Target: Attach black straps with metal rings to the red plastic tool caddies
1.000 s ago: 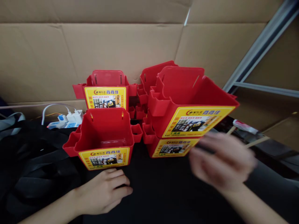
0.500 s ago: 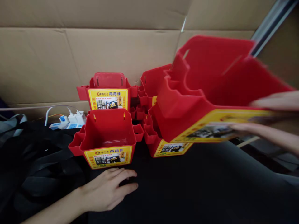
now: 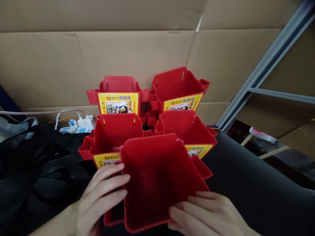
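I hold a red plastic bin (image 3: 157, 177) in front of me, its open top facing up toward the camera. My left hand (image 3: 98, 200) grips its left side with fingers laid over the rim. My right hand (image 3: 209, 216) holds its lower right edge, fingers pressed against the wall. Behind it stand several more red bins with yellow labels: one at front left (image 3: 113, 137), one at front right (image 3: 189, 131), one at back left (image 3: 119, 91) and one at back right (image 3: 178, 87).
A cardboard wall (image 3: 49, 62) backs the bins. A white power strip with plugs (image 3: 78, 126) lies at the left, beside black fabric and straps (image 3: 31, 164). A grey metal frame (image 3: 263, 65) slants at the right over a black surface (image 3: 258, 177).
My right hand lifted the top bin off the right stack, swung it up to the right, then brought it down in front of me. My left hand rose from the black surface and took its left side.
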`<state>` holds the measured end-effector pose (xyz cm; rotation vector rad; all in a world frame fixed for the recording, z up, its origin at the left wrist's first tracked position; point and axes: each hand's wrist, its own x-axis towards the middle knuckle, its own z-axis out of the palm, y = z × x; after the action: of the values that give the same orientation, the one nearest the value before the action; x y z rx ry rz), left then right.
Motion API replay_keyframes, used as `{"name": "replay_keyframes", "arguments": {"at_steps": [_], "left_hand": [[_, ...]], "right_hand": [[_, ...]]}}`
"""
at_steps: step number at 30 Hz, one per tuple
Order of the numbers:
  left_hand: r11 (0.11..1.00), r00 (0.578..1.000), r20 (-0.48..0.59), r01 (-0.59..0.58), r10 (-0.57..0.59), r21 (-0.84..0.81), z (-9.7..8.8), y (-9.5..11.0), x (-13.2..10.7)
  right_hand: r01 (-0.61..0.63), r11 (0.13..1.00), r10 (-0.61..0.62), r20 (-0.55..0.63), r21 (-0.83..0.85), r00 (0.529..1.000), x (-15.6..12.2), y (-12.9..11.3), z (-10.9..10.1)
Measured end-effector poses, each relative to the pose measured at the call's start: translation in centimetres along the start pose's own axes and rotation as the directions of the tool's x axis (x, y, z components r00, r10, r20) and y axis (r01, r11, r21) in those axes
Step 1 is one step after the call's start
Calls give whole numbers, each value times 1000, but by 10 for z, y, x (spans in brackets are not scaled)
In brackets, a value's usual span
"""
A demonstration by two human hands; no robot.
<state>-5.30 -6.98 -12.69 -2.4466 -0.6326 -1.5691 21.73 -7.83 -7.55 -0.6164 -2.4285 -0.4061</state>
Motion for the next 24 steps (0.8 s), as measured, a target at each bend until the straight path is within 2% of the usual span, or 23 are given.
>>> {"name": "replay_keyframes", "arguments": {"at_steps": [3,5,7,10,13,17,19,20,22,24], "left_hand": [[979,957,234,-194,174,68,-13,-18,4],[960,932,269,-271,243,73,-19,-28,8],[957,932,256,-281,256,68,-22,-36,10],[963,937,266,-257,227,85,-24,-40,8],[967,943,263,-236,203,97,-26,-42,6],[972,909,359,-234,214,12,-32,-43,8],[983,893,418,-186,169,-2,-36,-39,9],[989,898,420,-148,130,11,-39,-36,10],[997,933,360,-51,26,61,-48,-31,10],[982,965,231,86,-123,167,-61,-31,8]], "right_hand": [[2,999,-3,20,37,1000,4,0,6],[12,999,-13,23,31,1000,6,-2,12],[20,1000,-20,14,13,1000,10,-4,17],[54,998,-53,80,-14,995,18,-2,18],[87,996,-82,146,-26,986,21,12,6],[139,990,-140,71,16,988,15,43,-11],[158,986,-161,70,50,984,11,53,-10],[154,986,-159,70,69,985,9,56,-8],[153,981,-160,48,118,986,7,58,-3],[144,978,-150,32,151,988,7,57,2]]}}
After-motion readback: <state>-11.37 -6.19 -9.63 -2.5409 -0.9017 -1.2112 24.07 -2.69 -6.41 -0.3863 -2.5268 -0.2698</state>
